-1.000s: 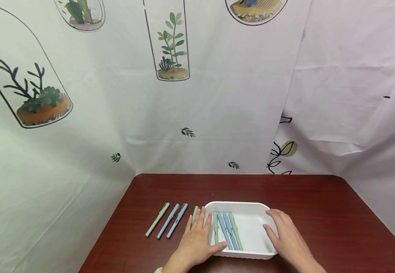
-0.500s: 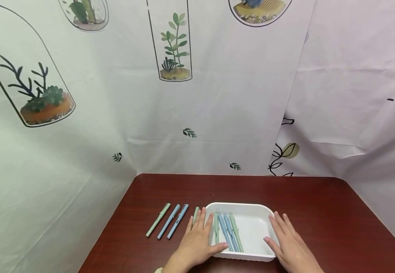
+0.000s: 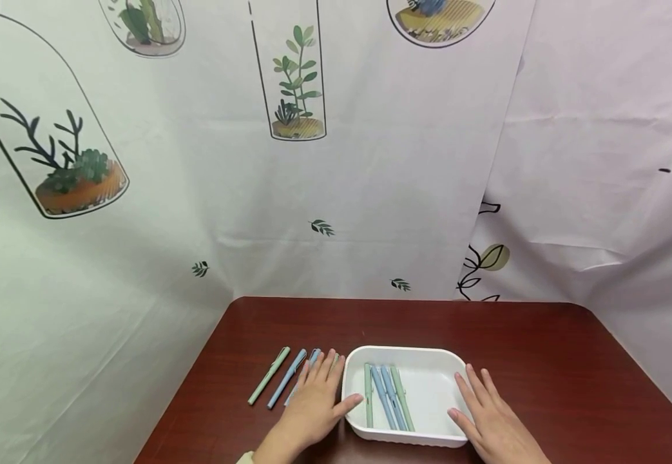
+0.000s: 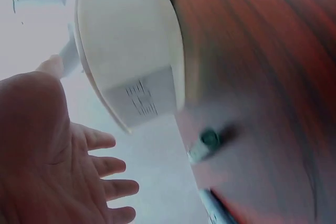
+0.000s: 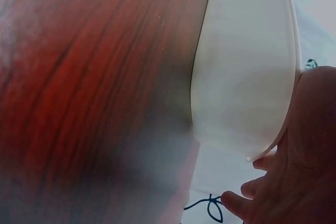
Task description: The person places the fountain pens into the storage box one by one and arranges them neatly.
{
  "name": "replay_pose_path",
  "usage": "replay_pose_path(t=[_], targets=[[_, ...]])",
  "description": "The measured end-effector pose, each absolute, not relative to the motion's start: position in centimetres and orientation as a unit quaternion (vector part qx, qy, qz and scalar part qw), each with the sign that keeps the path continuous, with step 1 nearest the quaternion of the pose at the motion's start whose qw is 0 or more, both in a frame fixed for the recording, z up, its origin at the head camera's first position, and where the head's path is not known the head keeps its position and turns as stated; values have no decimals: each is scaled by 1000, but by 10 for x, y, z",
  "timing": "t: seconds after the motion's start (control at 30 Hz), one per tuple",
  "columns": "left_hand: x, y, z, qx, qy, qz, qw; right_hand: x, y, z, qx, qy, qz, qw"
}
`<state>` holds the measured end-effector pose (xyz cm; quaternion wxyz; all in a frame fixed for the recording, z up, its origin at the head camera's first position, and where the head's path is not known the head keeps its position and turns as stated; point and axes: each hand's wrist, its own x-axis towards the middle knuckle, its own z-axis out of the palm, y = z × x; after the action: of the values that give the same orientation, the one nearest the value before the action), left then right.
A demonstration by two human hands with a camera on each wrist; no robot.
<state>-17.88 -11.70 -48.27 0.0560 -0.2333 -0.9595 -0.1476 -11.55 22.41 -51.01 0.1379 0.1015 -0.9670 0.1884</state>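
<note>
Four pens [image 3: 393, 396] in one tray [image 3: 431, 393] between our left hand [image 3: 310, 409] and right hand [image 3: 495, 419], both spread.
Four loose pens [image 3: 268, 376] lie beside or below the left, now shifted outward.

at bottom centre you have one white tray [image 3: 434, 393], four pens [image 3: 384, 396] inside (two green, two blue), four more pens [image 3: 287, 379] at lower centre-left (two green, two blue), one left hand [image 3: 311, 403], one right hand [image 3: 497, 419], one table [image 3: 428, 321].
</note>
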Motion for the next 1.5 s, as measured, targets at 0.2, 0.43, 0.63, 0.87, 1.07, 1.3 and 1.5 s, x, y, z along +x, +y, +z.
replay_pose_path(t=[0.2,0.43,0.63,0.87,1.07,1.3,1.5], targets=[[-191,-140,-481,-206,-964,-135,95,-117,225,-508,110,-967,183,136],[-197,-165,-478,-174,-970,-129,112,-116,225,-507,108,-969,188,119],[-203,-181,-476,-155,-972,-115,132,-116,225,-509,111,-968,184,129],[-208,-198,-474,-126,-977,-119,121,-115,225,-509,110,-968,186,128],[-212,-211,-476,-109,-982,-113,105,-114,225,-508,108,-968,190,119],[-217,-223,-482,-92,-984,-117,99,-114,226,-509,112,-968,186,128],[-220,-229,-486,-83,-984,-124,100,-114,226,-512,113,-966,180,147]])
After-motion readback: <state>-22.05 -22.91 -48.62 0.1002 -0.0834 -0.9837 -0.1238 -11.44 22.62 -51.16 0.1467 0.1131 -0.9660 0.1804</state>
